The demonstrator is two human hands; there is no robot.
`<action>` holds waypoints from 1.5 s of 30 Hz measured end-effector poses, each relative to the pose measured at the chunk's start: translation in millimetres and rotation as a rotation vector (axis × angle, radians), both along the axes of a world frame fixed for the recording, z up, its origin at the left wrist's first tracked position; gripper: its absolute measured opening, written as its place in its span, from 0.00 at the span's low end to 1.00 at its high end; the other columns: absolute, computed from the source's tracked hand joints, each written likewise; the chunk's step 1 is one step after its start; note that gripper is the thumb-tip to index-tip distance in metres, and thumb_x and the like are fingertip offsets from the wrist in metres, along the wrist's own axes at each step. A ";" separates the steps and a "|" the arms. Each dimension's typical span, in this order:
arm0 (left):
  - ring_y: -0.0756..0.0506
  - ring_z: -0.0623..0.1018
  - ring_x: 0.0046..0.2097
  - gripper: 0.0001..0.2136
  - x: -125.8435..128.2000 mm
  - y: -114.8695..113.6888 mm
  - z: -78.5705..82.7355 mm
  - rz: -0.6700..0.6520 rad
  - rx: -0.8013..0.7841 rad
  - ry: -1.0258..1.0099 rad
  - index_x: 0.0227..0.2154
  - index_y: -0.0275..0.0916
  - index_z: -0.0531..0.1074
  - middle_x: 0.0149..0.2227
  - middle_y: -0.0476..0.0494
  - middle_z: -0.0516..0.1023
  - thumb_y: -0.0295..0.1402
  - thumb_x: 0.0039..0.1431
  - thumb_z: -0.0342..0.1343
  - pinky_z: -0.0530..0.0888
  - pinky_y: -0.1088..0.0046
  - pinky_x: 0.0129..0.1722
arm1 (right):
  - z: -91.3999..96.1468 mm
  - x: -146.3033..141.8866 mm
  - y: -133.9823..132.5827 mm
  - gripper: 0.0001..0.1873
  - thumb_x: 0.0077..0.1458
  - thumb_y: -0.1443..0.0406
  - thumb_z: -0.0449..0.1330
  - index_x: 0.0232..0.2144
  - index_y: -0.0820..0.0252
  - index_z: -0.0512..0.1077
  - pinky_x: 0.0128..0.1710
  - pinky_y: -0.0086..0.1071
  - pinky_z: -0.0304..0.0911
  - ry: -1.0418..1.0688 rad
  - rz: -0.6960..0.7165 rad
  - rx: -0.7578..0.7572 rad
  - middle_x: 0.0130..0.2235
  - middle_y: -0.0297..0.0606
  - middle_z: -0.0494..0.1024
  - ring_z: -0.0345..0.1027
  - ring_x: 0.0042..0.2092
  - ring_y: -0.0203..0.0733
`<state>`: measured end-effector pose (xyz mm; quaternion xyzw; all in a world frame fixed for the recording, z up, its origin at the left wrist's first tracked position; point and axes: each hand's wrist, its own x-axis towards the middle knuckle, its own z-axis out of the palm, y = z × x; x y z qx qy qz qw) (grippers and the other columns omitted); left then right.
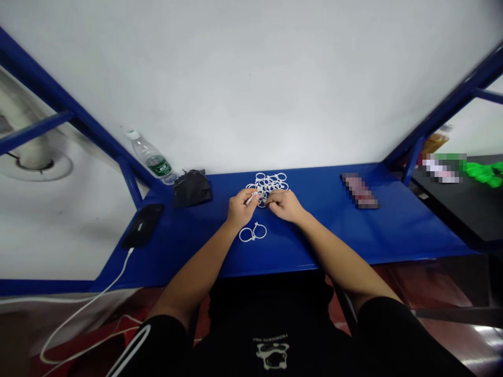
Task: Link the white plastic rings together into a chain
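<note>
A heap of several white plastic rings point(270, 183) lies on the blue table point(393, 225), near the white wall. My left hand point(241, 207) is closed, pinching a white ring piece at the heap's near edge. My right hand point(286, 203) is closed too, its fingertips meeting the left hand's at the same piece. Two joined white rings point(252, 233) lie flat on the table just in front of my left wrist.
A black phone point(143, 225) on a white cable lies at the left end of the table. A crumpled black bag point(191, 188) and a tilted plastic water bottle point(151, 157) sit behind it. A blurred flat object point(360, 190) lies to the right. Blue frame bars rise on both sides.
</note>
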<state>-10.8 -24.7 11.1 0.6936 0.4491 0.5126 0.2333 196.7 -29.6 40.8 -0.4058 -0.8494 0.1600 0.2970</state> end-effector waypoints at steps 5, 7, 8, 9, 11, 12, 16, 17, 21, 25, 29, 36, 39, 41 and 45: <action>0.52 0.74 0.22 0.09 -3.4 2.4 -0.2 -0.007 -0.058 -0.108 0.41 0.40 0.72 0.35 0.44 0.86 0.41 0.67 0.56 0.68 0.77 0.25 | -3.6 -2.6 -3.4 0.22 0.53 0.70 0.56 0.48 0.56 0.81 0.46 0.33 0.67 -0.098 0.114 -0.055 0.44 0.38 0.85 0.77 0.42 0.43; 0.53 0.72 0.22 0.07 -4.3 3.4 -0.3 -0.018 -0.072 -0.097 0.40 0.40 0.72 0.38 0.44 0.86 0.38 0.66 0.56 0.66 0.77 0.23 | -3.6 -5.5 -7.1 0.21 0.54 0.68 0.59 0.50 0.55 0.80 0.43 0.32 0.66 -0.128 0.142 -0.087 0.41 0.36 0.85 0.76 0.39 0.41; 0.54 0.71 0.21 0.06 -4.5 4.0 -0.9 -0.028 -0.076 -0.085 0.40 0.40 0.72 0.40 0.44 0.87 0.36 0.65 0.56 0.65 0.77 0.23 | -2.9 -6.8 -8.8 0.20 0.56 0.65 0.60 0.50 0.55 0.79 0.41 0.32 0.65 -0.137 0.161 -0.103 0.40 0.35 0.84 0.76 0.37 0.41; 0.54 0.70 0.21 0.06 -4.6 4.8 -1.9 -0.038 -0.078 -0.075 0.39 0.40 0.73 0.40 0.44 0.87 0.35 0.64 0.56 0.65 0.77 0.22 | -1.8 -7.5 -10.1 0.18 0.58 0.62 0.61 0.51 0.55 0.79 0.40 0.32 0.65 -0.142 0.174 -0.114 0.39 0.34 0.84 0.76 0.36 0.40; 0.54 0.69 0.21 0.06 -4.6 6.7 -4.7 -0.051 -0.083 -0.060 0.39 0.40 0.75 0.40 0.45 0.86 0.32 0.62 0.55 0.65 0.77 0.23 | 1.0 -6.1 -9.9 0.19 0.61 0.58 0.61 0.52 0.54 0.79 0.40 0.32 0.64 -0.144 0.151 -0.115 0.39 0.34 0.84 0.76 0.36 0.40; 0.54 0.69 0.21 0.06 -4.7 7.9 -6.2 -0.050 -0.089 -0.052 0.39 0.40 0.75 0.40 0.46 0.86 0.32 0.62 0.55 0.65 0.77 0.23 | 2.3 -3.6 -8.1 0.19 0.63 0.57 0.61 0.53 0.54 0.78 0.41 0.32 0.64 -0.148 0.110 -0.107 0.40 0.35 0.85 0.76 0.37 0.40; 0.53 0.71 0.22 0.09 -5.4 11.2 -8.9 -0.031 -0.115 -0.003 0.39 0.39 0.78 0.38 0.47 0.86 0.29 0.62 0.52 0.68 0.76 0.25 | 4.2 14.6 8.2 0.17 0.65 0.58 0.60 0.53 0.55 0.79 0.41 0.33 0.64 -0.198 -0.127 -0.087 0.42 0.38 0.86 0.78 0.41 0.43; 0.52 0.72 0.23 0.10 -5.4 11.3 -8.4 -0.033 -0.113 0.009 0.39 0.39 0.78 0.37 0.47 0.86 0.28 0.62 0.52 0.69 0.76 0.27 | 3.6 19.4 12.7 0.17 0.65 0.59 0.60 0.52 0.55 0.80 0.41 0.33 0.64 -0.208 -0.192 -0.093 0.43 0.39 0.86 0.78 0.42 0.44; 0.50 0.78 0.28 0.10 -4.6 10.3 -4.1 -0.058 -0.093 0.021 0.34 0.39 0.79 0.32 0.48 0.84 0.25 0.59 0.51 0.73 0.74 0.32 | -0.8 29.2 22.9 0.15 0.64 0.62 0.60 0.51 0.55 0.80 0.43 0.33 0.65 -0.247 -0.273 -0.124 0.46 0.39 0.85 0.78 0.44 0.44; 0.49 0.79 0.29 0.12 -3.9 10.3 -2.9 -0.082 -0.095 0.009 0.30 0.38 0.79 0.28 0.49 0.82 0.22 0.55 0.50 0.73 0.75 0.33 | -4.0 28.3 23.0 0.14 0.65 0.63 0.60 0.50 0.56 0.80 0.46 0.34 0.66 -0.229 -0.258 -0.091 0.47 0.40 0.84 0.77 0.46 0.45; 0.49 0.79 0.30 0.12 -3.6 10.0 -4.9 -0.154 -0.070 0.000 0.27 0.38 0.77 0.27 0.50 0.81 0.20 0.54 0.49 0.73 0.75 0.35 | -6.8 31.7 24.0 0.14 0.66 0.61 0.60 0.50 0.55 0.80 0.47 0.35 0.68 -0.188 -0.329 -0.033 0.48 0.41 0.82 0.76 0.48 0.46; 0.51 0.75 0.25 0.15 -1.2 -0.4 -2.6 -0.266 -0.055 0.182 0.38 0.39 0.82 0.29 0.50 0.83 0.20 0.57 0.51 0.71 0.75 0.32 | -16.0 35.7 28.0 0.16 0.65 0.60 0.61 0.53 0.53 0.79 0.44 0.34 0.68 -0.301 -0.398 -0.104 0.54 0.43 0.80 0.76 0.48 0.47; 0.50 0.78 0.29 0.16 0.9 -5.6 0.1 -0.378 -0.027 0.322 0.42 0.40 0.83 0.36 0.47 0.86 0.22 0.57 0.54 0.73 0.73 0.35 | -18.5 33.5 28.6 0.13 0.65 0.64 0.61 0.49 0.53 0.80 0.44 0.33 0.67 -0.346 -0.358 -0.130 0.52 0.41 0.81 0.76 0.47 0.46; 0.47 0.82 0.35 0.13 2.5 -7.4 0.9 -0.439 -0.005 0.364 0.42 0.41 0.83 0.43 0.45 0.87 0.25 0.59 0.57 0.75 0.71 0.39 | -18.2 32.6 28.6 0.11 0.66 0.65 0.60 0.46 0.53 0.81 0.43 0.32 0.66 -0.329 -0.349 -0.120 0.50 0.41 0.82 0.76 0.45 0.44; 0.45 0.83 0.44 0.09 3.7 -3.4 0.3 -0.378 -0.019 0.375 0.39 0.42 0.83 0.44 0.45 0.86 0.31 0.66 0.57 0.75 0.70 0.45 | -15.6 32.7 28.4 0.08 0.66 0.64 0.61 0.43 0.55 0.81 0.43 0.31 0.65 -0.202 -0.364 -0.068 0.45 0.41 0.81 0.75 0.43 0.43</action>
